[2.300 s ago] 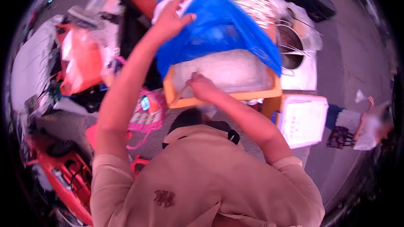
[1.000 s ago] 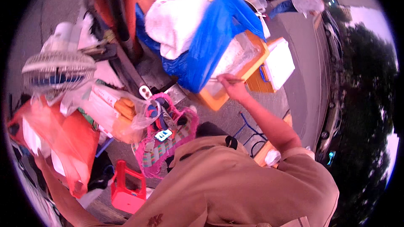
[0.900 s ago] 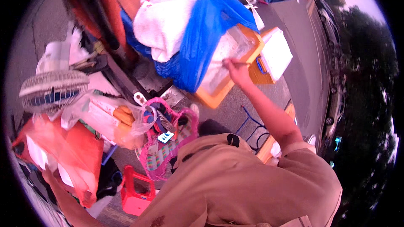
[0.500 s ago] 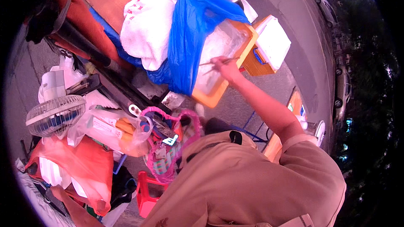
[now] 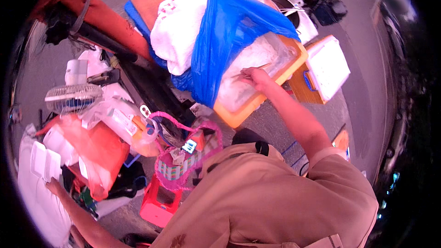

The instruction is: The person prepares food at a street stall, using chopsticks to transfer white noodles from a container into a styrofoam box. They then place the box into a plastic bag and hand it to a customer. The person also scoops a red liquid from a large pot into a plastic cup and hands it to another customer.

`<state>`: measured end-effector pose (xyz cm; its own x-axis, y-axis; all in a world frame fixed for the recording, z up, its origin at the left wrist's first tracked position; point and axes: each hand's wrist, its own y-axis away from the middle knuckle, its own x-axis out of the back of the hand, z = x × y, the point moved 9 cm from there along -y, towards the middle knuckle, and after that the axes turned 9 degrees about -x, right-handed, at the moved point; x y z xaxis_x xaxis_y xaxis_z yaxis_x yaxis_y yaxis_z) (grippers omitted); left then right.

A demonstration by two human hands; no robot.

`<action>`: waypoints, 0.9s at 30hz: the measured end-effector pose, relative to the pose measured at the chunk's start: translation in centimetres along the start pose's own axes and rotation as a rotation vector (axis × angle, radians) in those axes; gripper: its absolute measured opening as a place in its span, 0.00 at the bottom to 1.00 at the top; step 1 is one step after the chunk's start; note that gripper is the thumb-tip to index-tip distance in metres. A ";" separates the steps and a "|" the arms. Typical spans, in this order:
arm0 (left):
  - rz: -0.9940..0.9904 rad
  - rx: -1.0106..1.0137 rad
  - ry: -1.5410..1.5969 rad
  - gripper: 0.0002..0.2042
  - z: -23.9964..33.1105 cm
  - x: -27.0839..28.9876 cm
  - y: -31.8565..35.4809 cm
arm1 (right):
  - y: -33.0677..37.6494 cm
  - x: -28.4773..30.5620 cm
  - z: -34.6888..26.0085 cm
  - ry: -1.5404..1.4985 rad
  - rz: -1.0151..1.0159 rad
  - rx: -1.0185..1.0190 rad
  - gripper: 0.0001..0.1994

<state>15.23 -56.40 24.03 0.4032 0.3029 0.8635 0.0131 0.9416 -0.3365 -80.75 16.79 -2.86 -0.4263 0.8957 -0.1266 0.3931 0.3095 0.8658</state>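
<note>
The person's right hand (image 5: 256,77) reaches out over an orange box (image 5: 257,96) that is full of clear bags of ice or something like it. The grip of this hand is closed on a thin stick (image 5: 250,70), and the tip of the stick pokes at the clear bags (image 5: 250,62) near the middle of the box. A big blue plastic bag (image 5: 225,32) is folded back over the far side of the box, so the box is already open. A white cloth bundle (image 5: 177,30) sits just beside the blue bag. The left hand (image 5: 53,186) is far away at the low left, resting on a stack of white foam trays (image 5: 39,165); the view does not show clearly whether it grips one. Nothing has come out of the box yet, so the poking or picking work looks only begun. A pink basket (image 5: 183,156) stands near the person's chest.
</note>
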 end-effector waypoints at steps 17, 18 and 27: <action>-0.641 0.569 1.319 0.33 53.8 -1.2 66.1 | 3.0 5.3 -8.1 -0.183 -0.584 -0.038 0.08; -0.751 0.574 1.336 0.32 55.4 -3.0 68.1 | 3.7 6.0 -9.0 -0.183 -0.583 -0.010 0.08; -1.055 0.494 1.303 0.25 62.7 -11.1 65.5 | 11.9 9.0 -15.0 -0.101 -0.589 0.216 0.12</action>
<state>-45.82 11.12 15.93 0.8174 -0.4884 -0.3056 0.5755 0.6675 0.4725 -92.16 23.73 13.56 -0.5467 0.5780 -0.6058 0.2761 0.8075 0.5213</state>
